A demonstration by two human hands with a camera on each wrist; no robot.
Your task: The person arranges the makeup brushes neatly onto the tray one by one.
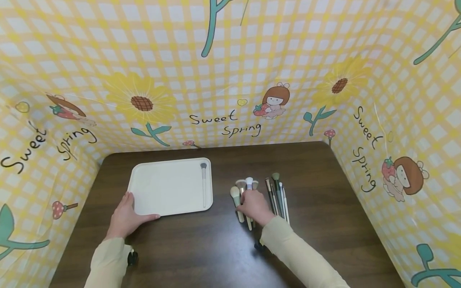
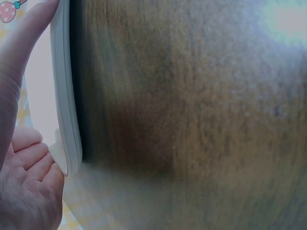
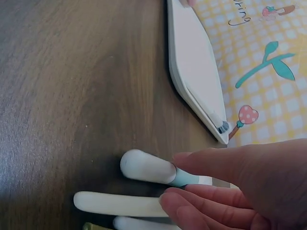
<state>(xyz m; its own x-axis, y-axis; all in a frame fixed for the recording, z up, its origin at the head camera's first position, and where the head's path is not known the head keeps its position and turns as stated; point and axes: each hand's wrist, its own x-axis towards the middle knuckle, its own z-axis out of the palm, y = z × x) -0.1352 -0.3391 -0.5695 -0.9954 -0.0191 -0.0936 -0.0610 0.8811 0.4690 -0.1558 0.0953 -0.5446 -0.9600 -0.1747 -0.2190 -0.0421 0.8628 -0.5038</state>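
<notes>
A white rectangular tray (image 1: 162, 186) lies on the table with one grey-tipped makeup brush (image 1: 204, 184) along its right side. At the tray's near left corner, my left hand (image 1: 124, 218) grips the edge, thumb on the front rim and fingers by the left side. My right hand (image 1: 255, 206) is over a group of makeup brushes and pinches a brush with a green and white handle (image 3: 148, 166) between thumb and fingers. That brush's pale head (image 1: 235, 192) points away from me. Beneath the fingers, a cream handle (image 3: 115, 203) lies alongside; the hand hides parts of several brushes.
Right of my right hand lie several more brushes, among them a dark green one (image 1: 276, 182) and thin white-handled ones (image 1: 284, 202). The dark wooden table (image 1: 194, 252) is enclosed behind and at both sides by yellow checked cloth (image 1: 216, 80).
</notes>
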